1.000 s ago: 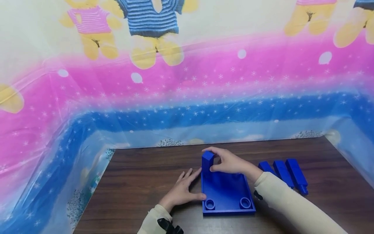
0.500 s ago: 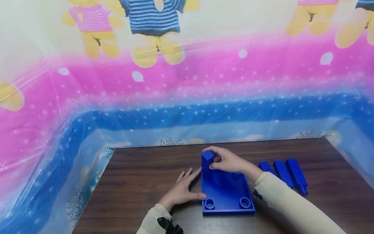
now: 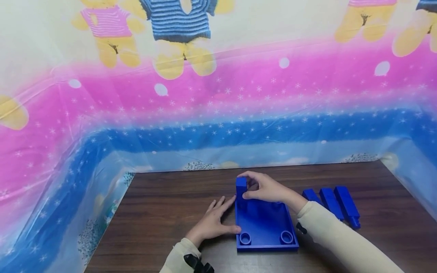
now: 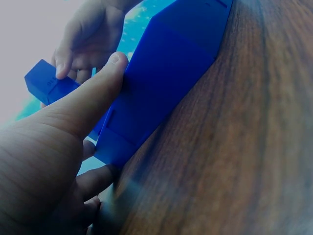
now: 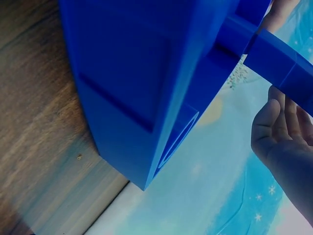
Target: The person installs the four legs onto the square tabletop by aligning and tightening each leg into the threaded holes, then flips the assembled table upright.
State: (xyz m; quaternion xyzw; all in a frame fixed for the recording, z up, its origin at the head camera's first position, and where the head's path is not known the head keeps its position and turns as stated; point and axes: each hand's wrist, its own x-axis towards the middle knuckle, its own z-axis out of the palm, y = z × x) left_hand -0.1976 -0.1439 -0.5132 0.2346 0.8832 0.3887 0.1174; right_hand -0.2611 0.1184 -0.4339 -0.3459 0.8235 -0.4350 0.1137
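A shallow blue square plastic tabletop (image 3: 261, 223), rim upward, lies on the wooden table with round sockets at its corners. My right hand (image 3: 268, 187) pinches a square blue leg (image 3: 241, 187) between thumb and fingers. That leg stands upright at the far left corner, its lower end down at the socket there. In the right wrist view the leg (image 5: 279, 61) meets the socket end-on. My left hand (image 3: 213, 223) rests along the left side with fingers spread and straight, thumb (image 4: 105, 83) on the near rim.
Three more blue legs (image 3: 346, 204) lie side by side on the table, right of the tabletop; the right sleeve (image 3: 341, 235) partly covers them. One shows a narrower peg end. A patterned cloth (image 3: 218, 136) hangs behind the table (image 3: 164, 201).
The upright leg has turned about its long axis, so a flat side now faces the head camera instead of an edge. My right thumb has shifted slightly left; the left hand stays put.
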